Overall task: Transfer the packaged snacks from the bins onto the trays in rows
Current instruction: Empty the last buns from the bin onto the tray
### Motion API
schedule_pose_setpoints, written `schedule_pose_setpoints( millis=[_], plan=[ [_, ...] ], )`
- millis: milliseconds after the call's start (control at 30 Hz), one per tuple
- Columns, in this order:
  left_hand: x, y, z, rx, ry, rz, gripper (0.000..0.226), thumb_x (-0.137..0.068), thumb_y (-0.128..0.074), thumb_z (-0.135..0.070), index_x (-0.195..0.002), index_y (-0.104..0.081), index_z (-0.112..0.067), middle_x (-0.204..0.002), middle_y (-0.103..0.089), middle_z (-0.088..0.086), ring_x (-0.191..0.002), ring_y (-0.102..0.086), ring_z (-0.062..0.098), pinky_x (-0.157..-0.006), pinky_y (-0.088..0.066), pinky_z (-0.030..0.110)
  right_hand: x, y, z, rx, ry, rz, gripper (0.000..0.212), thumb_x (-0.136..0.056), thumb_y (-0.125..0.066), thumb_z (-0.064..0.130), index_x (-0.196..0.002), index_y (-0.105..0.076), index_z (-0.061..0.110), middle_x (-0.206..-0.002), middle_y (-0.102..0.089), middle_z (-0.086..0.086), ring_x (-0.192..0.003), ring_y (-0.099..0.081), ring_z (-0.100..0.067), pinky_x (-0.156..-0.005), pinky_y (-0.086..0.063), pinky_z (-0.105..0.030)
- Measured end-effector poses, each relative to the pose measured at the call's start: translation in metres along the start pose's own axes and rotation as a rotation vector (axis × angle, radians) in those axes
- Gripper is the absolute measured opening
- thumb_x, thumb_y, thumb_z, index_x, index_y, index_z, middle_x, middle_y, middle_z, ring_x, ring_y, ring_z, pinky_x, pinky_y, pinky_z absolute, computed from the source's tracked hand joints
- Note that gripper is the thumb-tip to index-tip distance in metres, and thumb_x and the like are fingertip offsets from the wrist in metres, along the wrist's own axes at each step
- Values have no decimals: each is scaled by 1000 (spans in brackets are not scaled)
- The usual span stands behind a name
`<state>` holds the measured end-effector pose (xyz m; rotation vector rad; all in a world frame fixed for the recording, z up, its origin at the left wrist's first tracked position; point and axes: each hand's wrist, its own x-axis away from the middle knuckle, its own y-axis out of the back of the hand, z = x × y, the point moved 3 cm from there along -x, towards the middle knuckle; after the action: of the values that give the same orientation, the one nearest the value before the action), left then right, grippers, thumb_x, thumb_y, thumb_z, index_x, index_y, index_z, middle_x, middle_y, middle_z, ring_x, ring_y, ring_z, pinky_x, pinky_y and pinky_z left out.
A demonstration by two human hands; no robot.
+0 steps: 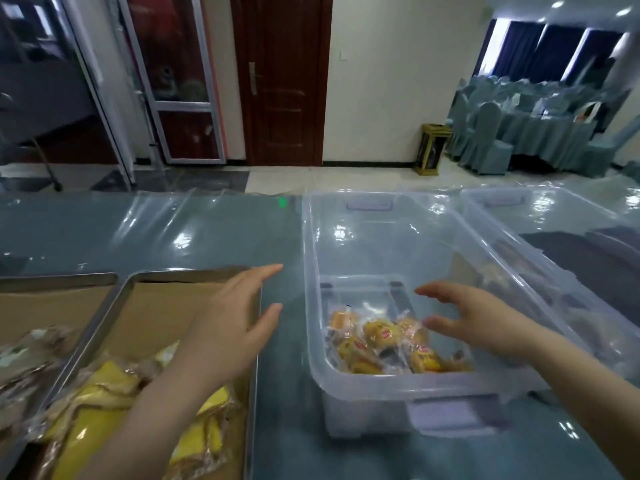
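Your left hand [239, 317] hovers over the far right corner of the near tray [126, 292], fingers straight and together, thumb apart. It is released and carries nothing. Your right hand [485, 320] reaches into the clear bin [308, 271] with its fingers spread and loosely bent, also empty. It hangs just above the orange snack packets [377, 344], but motion blur hides whether any fingertip touches a wrapper.

Those packets lie heaped at the near end of the bin's floor. Each has a red label too small to read, and your right hand covers part of the pile, so you cannot count them.

On the near tray, brown paper [166, 306] lines the bottom and yellow packets [104, 393] lie at the near end. Your left forearm crosses over them and the lower edge of the view cuts them off, so the row they form is hard to judge. The far-left tray [59, 277] shows only a corner, with pale, blurred packets — the rest runs out of view.

A second bin [485, 209] stands just beside the clear bin on the right and is cut by the right edge. Dark shapes show through its wall, but nothing you could name. Both bins and both trays stand on the desk [173, 237], whose glossy cover throws glare.
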<state>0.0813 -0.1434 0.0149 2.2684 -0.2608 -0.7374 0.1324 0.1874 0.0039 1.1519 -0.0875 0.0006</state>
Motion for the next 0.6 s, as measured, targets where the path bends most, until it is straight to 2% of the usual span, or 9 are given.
schedule_pose_setpoints(
  millis=[100,200,267,367,500,600],
  plan=[
    [-26,-37,-22,103,72,127,51,-87,-55,-40,-134,-34,-46,-137,-38,-24,-122,-33,-9,-100,-29,18,-27,-11,-30,198,8,289,70,-82,-66,49,-142,-34,34,-144,-43,11,-127,-44,-10,-99,-33,-19],
    [-52,-76,-39,-30,77,273,65,-88,-53,-49,-144,-20,-41,-149,-22,-19,-133,-19,-4,-106,-13,19,-48,-21,-40,346,53,529,82,-80,-68,46,-147,-25,30,-149,-38,5,-130,-43,-16,-105,-34,-27],
    [-61,-95,-44,-220,74,281,69,-89,-49,-51,-147,-14,-35,-156,-11,-9,-141,-7,7,-109,-1,23,-61,-30,-37,421,133,588,84,-79,-71,43,-148,-24,27,-148,-39,2,-131,-42,-20,-107,-35,-32],
    [-60,-112,-39,-528,48,325,73,-89,-39,-60,-148,-6,-32,-158,1,1,-144,4,16,-109,13,31,-75,-54,-30,525,189,681,88,-77,-73,41,-148,-23,25,-146,-42,-2,-127,-45,-26,-104,-41,-38],
    [-56,-115,-32,-583,42,350,72,-88,-33,-62,-148,-5,-32,-158,2,1,-144,7,16,-106,16,32,-79,-92,-37,713,160,802,93,-77,-75,34,-150,-17,25,-134,-50,-10,-113,-53,-29,-91,-50,-40],
    [-57,-115,-30,-606,43,356,72,-89,-34,-61,-148,-6,-31,-158,-1,0,-144,5,15,-106,16,32,-77,-103,-49,781,151,778,97,-76,-76,31,-149,-12,30,-140,-44,-13,-120,-48,-33,-95,-47,-44]
  ],
)
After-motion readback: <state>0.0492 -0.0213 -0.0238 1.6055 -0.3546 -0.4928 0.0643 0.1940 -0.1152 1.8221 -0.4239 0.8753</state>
